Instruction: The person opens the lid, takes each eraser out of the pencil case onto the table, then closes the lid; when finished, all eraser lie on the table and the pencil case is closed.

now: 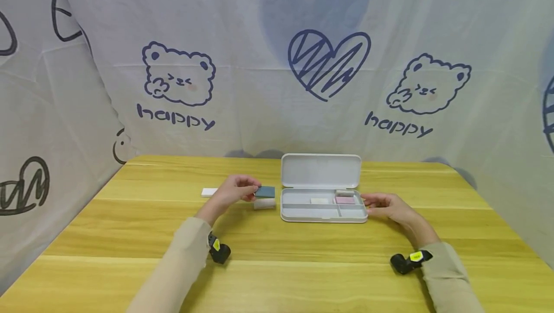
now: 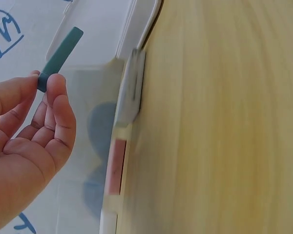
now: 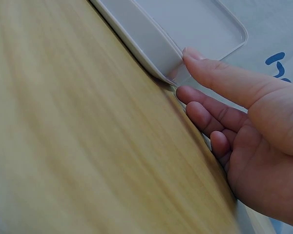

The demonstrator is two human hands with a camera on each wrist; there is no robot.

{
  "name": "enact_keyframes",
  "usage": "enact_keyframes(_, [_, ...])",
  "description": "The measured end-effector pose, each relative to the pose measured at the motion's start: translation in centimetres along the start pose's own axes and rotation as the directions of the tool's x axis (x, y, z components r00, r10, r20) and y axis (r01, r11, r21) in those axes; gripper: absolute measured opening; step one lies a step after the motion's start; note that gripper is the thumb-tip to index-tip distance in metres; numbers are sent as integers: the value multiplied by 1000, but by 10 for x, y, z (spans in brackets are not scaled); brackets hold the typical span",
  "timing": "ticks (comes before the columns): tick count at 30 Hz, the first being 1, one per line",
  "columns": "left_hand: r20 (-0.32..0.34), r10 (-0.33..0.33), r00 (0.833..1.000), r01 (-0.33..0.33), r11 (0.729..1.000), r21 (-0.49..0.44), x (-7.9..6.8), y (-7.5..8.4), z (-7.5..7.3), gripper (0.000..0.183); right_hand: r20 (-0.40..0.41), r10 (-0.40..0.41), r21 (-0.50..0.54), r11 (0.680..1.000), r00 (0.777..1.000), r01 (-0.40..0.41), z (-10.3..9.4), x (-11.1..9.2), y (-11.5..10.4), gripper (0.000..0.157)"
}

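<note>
My left hand (image 1: 233, 192) pinches a flat blue-green eraser (image 1: 265, 192) between thumb and fingertips; in the left wrist view the eraser (image 2: 63, 56) points up and away from the fingers. Directly below it in the head view lies a whitish eraser (image 1: 264, 204) on the table. A white pencil case (image 1: 298, 218) stands to the right, lid (image 1: 321, 171) raised. Inside its rear compartment are a pink eraser (image 1: 345, 200), a cream one (image 1: 319, 201) and a pale one (image 1: 345, 193). My right hand (image 1: 391, 207) touches the case's right end, thumb tip at the rim, fingers loosely bent.
A white block (image 1: 209, 192) lies on the wooden table (image 1: 294, 260), left of the left hand and partly behind it. Dividers split the case into compartments. Behind the table hangs a pale printed cloth (image 1: 255, 87). Small black cameras (image 1: 220, 251) sit on both wrists.
</note>
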State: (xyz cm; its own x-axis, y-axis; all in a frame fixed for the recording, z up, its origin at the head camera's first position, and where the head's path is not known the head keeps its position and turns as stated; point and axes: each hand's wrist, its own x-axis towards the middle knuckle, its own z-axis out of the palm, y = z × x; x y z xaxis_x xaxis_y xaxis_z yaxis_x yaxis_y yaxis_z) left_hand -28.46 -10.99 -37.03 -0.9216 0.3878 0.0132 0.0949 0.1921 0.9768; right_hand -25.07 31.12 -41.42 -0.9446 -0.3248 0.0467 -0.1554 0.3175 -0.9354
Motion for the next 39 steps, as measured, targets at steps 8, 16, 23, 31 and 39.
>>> enact_keyframes(8, [-26,-19,999,20,1000,9,-7,-9,-18,21,1,17,-10,1000,1000,-17,-1,1,0,52])
enact_keyframes(16, [-68,-32,997,35,999,38,-12,-17,-33,21,12,-2,-11,1000,1000,2,-1,-1,-2,51])
enact_keyframes(23, [-41,-83,996,84,996,27,-16,-19,-43,21,18,-15,-18,1000,1000,16,-1,0,-1,49])
enact_keyframes(31, [-6,-160,987,160,986,47,-16,-21,-47,21,9,-6,-31,999,1000,6,-2,1,1,51])
enact_keyframes(39, [14,-201,980,199,977,71,-14,-22,-48,21,8,-2,-38,999,1000,3,-2,1,3,51])
